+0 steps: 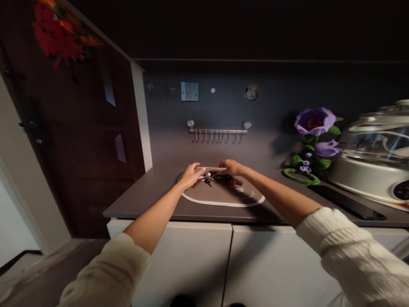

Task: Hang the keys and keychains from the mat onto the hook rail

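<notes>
We stand over a dark tabletop [153, 209] with both arms reaching forward, cream knitted sleeves [332, 241] pushed back from the wrists. Between our left hand [189, 176] and our right hand [233, 167] runs a thin pale strip [210, 168], lying nearly level above the far part of a brown mat [204, 194] with a rounded white border. Our left fingers are closed on the strip's left end, the thumb reaching inward along it; our right fingers are curled over the right end, mostly hidden behind the back of the hand. We cannot tell whether the strip is a separate flat piece or the edge of something larger. Just below it, on the mat, lies a cluster of small dark and metallic items [208, 180], with a little white ball [209, 174] among them, and a dark red item [234, 182] sits near our right wrist. To the right on the tabletop we see a flat black slab [347, 202], purple flowers [316, 121] on a green ring base [300, 176], and a pale appliance [358, 177] with a clear domed cover. On the wall ahead hangs a rail [219, 131] with a row of hooks, and below the tabletop are white cupboard doors [179, 256].
</notes>
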`<state>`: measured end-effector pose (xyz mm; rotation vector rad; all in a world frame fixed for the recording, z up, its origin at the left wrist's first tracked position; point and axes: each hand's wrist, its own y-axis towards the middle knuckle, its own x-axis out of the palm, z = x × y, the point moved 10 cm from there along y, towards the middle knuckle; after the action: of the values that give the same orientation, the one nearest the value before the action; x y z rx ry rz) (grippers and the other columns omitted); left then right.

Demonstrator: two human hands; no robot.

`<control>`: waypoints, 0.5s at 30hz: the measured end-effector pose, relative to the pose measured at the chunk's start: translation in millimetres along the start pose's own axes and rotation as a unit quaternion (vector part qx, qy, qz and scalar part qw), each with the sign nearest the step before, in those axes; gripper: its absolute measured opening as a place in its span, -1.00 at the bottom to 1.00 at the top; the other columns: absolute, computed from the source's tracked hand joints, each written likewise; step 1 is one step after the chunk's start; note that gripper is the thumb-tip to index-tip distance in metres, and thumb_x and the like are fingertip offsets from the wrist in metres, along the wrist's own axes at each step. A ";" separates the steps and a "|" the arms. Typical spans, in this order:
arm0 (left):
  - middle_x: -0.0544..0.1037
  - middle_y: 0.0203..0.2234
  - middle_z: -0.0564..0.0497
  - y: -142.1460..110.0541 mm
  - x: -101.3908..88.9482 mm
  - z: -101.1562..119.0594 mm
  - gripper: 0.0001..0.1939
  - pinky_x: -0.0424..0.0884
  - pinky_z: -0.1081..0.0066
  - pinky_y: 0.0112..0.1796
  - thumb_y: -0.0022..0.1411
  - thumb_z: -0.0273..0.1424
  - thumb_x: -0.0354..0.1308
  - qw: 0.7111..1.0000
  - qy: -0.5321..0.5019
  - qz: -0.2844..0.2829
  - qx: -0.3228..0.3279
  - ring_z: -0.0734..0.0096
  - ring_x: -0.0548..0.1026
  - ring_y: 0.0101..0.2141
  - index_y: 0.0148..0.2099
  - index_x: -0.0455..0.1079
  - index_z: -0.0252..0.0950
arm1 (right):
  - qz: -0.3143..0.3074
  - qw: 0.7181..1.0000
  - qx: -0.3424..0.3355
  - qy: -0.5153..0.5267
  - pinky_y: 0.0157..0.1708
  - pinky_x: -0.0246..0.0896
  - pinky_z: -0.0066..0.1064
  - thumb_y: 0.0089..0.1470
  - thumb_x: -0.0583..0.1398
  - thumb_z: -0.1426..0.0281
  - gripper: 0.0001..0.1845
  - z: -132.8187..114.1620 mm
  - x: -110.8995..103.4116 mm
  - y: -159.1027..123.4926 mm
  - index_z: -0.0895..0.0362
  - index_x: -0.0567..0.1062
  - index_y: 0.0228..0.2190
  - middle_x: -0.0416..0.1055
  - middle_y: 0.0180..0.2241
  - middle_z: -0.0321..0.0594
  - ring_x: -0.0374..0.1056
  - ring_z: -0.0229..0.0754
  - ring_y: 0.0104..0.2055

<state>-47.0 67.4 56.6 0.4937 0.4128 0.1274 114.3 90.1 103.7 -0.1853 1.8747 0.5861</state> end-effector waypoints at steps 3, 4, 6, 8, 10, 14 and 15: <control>0.36 -0.07 -0.17 -9.1 -4.3 17.5 -0.53 0.18 0.34 -0.02 -0.04 -0.35 0.21 0.999 -0.007 -0.035 0.001 0.31 0.32 -0.05 -0.04 0.27 -0.35 | -0.066 0.997 -0.032 -0.013 -0.32 0.12 -0.50 -0.29 0.28 0.46 -0.79 -11.3 -4.7 -12.8 0.17 0.51 -0.45 0.46 -0.41 -0.24 0.32 -0.23 -0.34; 0.38 -0.11 -0.14 -13.0 -3.6 25.9 -0.51 0.23 0.36 -0.06 -0.09 -0.37 0.25 0.998 -0.019 -0.062 -0.002 0.34 0.35 -0.10 -0.06 0.27 -0.34 | -0.106 0.994 -0.040 0.010 -0.32 0.12 -0.49 -0.26 0.27 0.40 -0.79 -15.7 -4.3 -19.5 0.18 0.50 -0.44 0.45 -0.43 -0.24 0.31 -0.24 -0.36; 0.43 -0.27 -0.05 -23.1 3.8 44.1 -0.54 0.32 0.42 -0.24 -0.15 -0.35 0.30 0.987 -0.055 -0.150 -0.017 0.46 0.41 -0.31 -0.17 0.29 -0.33 | -0.204 0.967 -0.058 0.139 -0.35 0.14 -0.49 -0.20 0.25 0.24 -0.70 -30.7 -0.8 -38.2 0.20 0.47 -0.41 0.43 -0.47 -0.25 0.30 -0.28 -0.41; 0.41 -0.50 0.05 -37.3 16.1 65.1 -0.63 0.28 0.50 -0.46 -0.11 -0.21 0.28 0.959 -0.121 -0.256 -0.027 0.59 0.34 -0.54 -0.33 0.29 -0.34 | -0.271 0.914 -0.048 0.297 -0.41 0.15 -0.48 -0.14 0.19 0.07 -0.57 -44.3 0.0 -57.5 0.22 0.42 -0.45 0.39 -0.53 -0.23 0.27 -0.32 -0.48; 0.28 -0.69 0.12 -48.4 21.8 81.5 -0.56 0.15 0.56 -0.60 -0.07 -0.04 0.18 0.929 -0.199 -0.309 -0.042 0.67 0.21 -0.67 -0.51 0.20 -0.34 | -0.290 0.854 -0.032 0.432 -0.54 0.11 -0.50 -0.10 0.05 -0.10 -0.43 -52.9 -0.4 -70.8 0.19 0.34 -0.59 0.27 -0.66 -0.29 0.16 -0.36 -0.60; -0.05 -0.85 0.18 -62.0 31.2 83.1 -0.34 -0.06 0.56 -0.72 -0.07 0.24 -0.22 0.879 -0.327 -0.331 -0.101 0.68 0.01 -0.78 -0.72 -0.10 -0.28 | -0.281 0.751 -0.008 0.598 -0.74 -0.11 -0.52 -0.14 -0.24 -0.25 -0.30 -53.0 14.8 -86.1 0.12 0.03 -0.79 -0.12 -0.82 -0.41 -0.14 -0.41 -0.75; -0.09 -0.86 0.18 -64.8 33.8 77.4 -0.33 -0.10 0.55 -0.73 -0.09 0.26 -0.30 0.872 -0.343 -0.329 -0.117 0.68 -0.02 -0.80 -0.73 -0.14 -0.27 | -0.280 0.731 -0.004 0.622 -0.76 -0.16 -0.53 -0.15 -0.26 -0.26 -0.29 -50.7 22.0 -89.6 0.11 -0.02 -0.80 -0.17 -0.83 -0.42 -0.18 -0.42 -0.76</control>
<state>17.2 -15.5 75.2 0.1137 -0.1544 -0.6439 99.2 -8.5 69.8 -1.3872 2.8649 -0.0617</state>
